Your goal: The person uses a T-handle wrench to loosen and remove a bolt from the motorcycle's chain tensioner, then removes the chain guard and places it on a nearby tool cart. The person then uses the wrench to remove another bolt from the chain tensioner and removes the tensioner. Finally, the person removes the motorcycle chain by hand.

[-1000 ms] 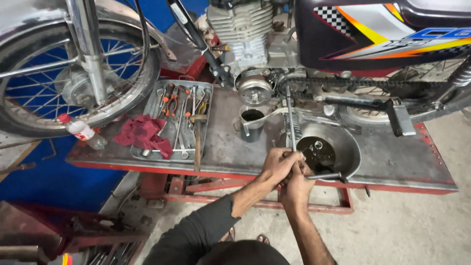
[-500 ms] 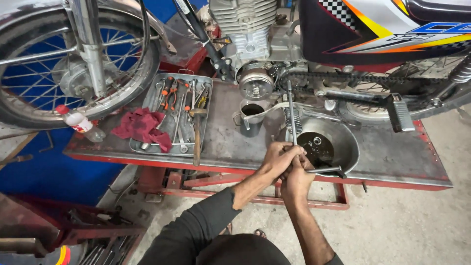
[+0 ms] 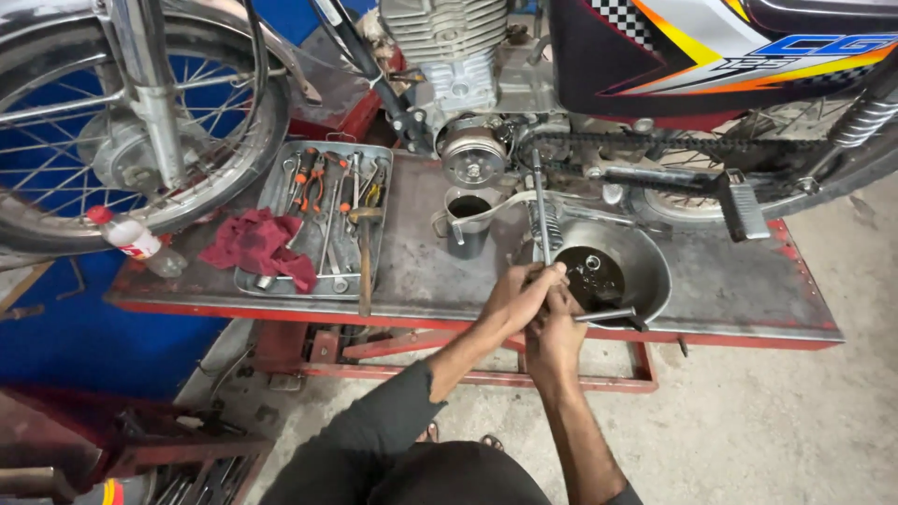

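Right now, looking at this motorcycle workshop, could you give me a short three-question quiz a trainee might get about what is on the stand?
1. True or false: the crumpled red rag lies partly on the flat metal tool tray.
2. Which holds dark liquid near the person's left hand and right hand: A the round metal drain pan, B the clear plastic bottle with a red cap, C the tool tray?
3. Fill in: the small metal jug stands just below the motorcycle's ____.

Key: 1 true; 2 A; 3 engine.
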